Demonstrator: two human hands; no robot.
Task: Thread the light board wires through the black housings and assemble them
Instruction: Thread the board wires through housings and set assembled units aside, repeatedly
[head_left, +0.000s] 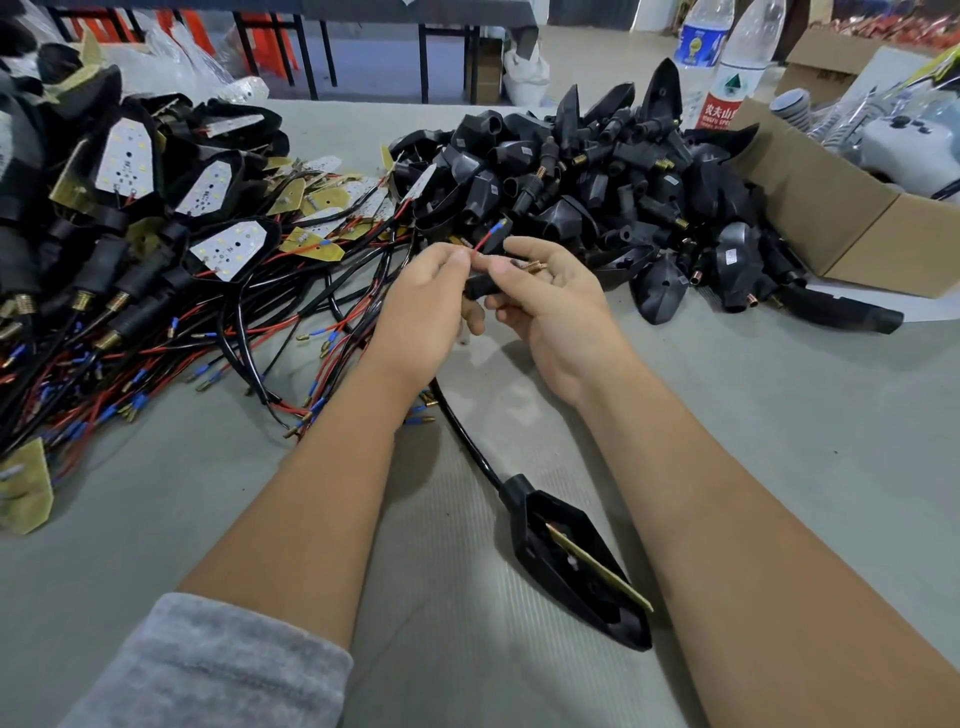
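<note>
Left hand pinches the red wire at its fingertips; right hand grips a black stem.

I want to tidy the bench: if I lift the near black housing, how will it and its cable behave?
The housing looks like rigid moulded plastic, probably light. Its cable lies in a smooth curve, so it is likely semi-stiff and will trail. The board sits tilted in it and may slip out.
</note>
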